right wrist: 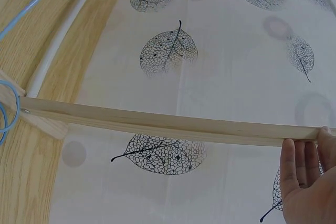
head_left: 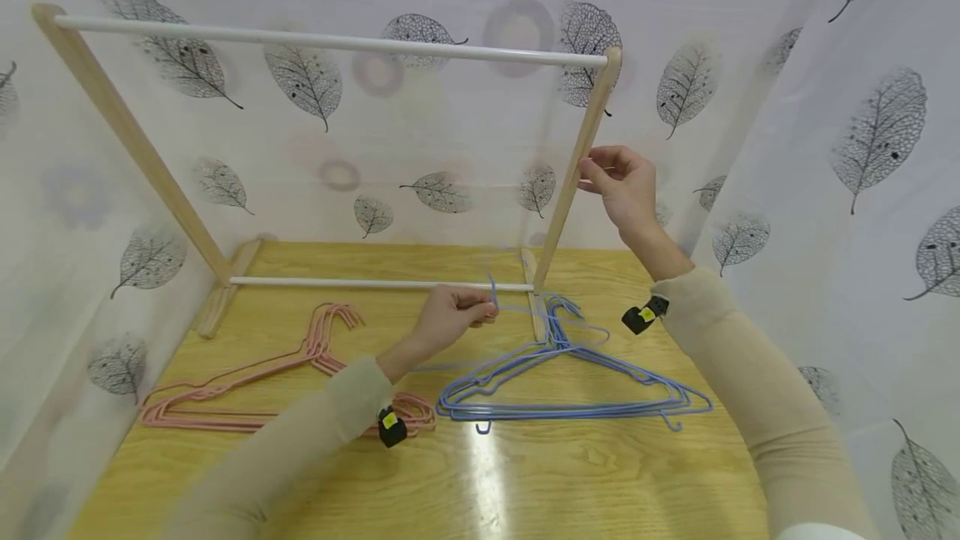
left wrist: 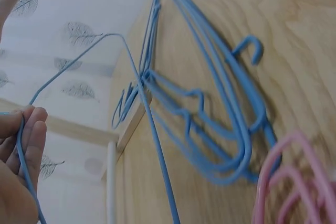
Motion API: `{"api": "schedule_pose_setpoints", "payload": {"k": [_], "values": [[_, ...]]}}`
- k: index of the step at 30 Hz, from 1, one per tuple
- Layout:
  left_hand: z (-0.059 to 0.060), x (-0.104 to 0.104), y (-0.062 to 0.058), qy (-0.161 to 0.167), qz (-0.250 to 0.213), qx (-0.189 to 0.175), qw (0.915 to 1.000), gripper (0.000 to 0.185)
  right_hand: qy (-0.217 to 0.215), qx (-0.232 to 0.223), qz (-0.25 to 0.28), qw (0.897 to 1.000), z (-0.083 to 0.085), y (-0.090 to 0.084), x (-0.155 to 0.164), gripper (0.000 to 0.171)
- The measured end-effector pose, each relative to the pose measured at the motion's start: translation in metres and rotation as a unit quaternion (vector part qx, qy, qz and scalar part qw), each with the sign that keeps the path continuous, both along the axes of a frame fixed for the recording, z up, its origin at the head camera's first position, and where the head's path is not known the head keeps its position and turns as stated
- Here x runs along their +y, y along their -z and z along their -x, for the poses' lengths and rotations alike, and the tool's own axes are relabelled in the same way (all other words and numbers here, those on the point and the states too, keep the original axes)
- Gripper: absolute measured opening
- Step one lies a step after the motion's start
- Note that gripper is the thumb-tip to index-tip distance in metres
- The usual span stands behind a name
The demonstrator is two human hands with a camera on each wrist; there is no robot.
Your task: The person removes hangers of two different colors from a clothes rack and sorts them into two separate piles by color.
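My left hand (head_left: 468, 312) pinches the neck of a blue wire hanger (head_left: 492, 293) just above the wooden table (head_left: 585, 482), near the rack's lower white rod (head_left: 375, 282). Its fingers (left wrist: 29, 140) curl round the blue wire (left wrist: 152, 129). A pile of blue hangers (head_left: 570, 377) lies to the right of that hand. My right hand (head_left: 600, 173) is raised and holds the rack's right wooden upright (head_left: 573, 177). In the right wrist view its fingers (right wrist: 302, 169) meet that upright (right wrist: 157, 124).
Pink hangers (head_left: 270, 377) lie in a pile at the table's left, their ends showing pink (left wrist: 294, 182) in the left wrist view. The rack's top white rod (head_left: 330, 42) spans the back. Leaf-print curtains (head_left: 825, 107) close in three sides.
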State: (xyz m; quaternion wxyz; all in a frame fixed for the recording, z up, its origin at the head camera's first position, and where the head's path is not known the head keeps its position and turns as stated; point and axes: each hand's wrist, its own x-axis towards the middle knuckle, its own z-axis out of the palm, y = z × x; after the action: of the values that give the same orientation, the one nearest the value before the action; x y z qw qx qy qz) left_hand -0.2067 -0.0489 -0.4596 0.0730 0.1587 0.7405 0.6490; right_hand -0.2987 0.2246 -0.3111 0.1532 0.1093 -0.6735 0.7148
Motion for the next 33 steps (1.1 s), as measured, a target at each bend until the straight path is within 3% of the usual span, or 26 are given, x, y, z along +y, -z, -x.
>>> {"api": "schedule_pose_setpoints", "payload": {"k": [7, 18, 29, 33], "values": [[-0.004, 0.036, 0.014, 0.029, -0.008, -0.024, 0.9993, 0.021, 0.003, 0.01, -0.027, 1.0, 0.002, 0.001, -0.001, 0.005], [-0.001, 0.074, 0.014, 0.008, -0.026, -0.107, 0.9939, 0.02, 0.005, 0.007, -0.015, 1.0, 0.0, 0.0, -0.001, 0.005], [0.012, 0.105, 0.038, 0.027, -0.059, -0.181, 0.9814, 0.019, 0.006, 0.006, -0.021, 1.0, 0.002, 0.002, -0.002, 0.006], [0.017, 0.111, 0.046, 0.032, -0.068, -0.192, 0.9785, 0.02, 0.004, 0.005, -0.014, 1.0, 0.001, 0.001, -0.002, 0.006]]}}
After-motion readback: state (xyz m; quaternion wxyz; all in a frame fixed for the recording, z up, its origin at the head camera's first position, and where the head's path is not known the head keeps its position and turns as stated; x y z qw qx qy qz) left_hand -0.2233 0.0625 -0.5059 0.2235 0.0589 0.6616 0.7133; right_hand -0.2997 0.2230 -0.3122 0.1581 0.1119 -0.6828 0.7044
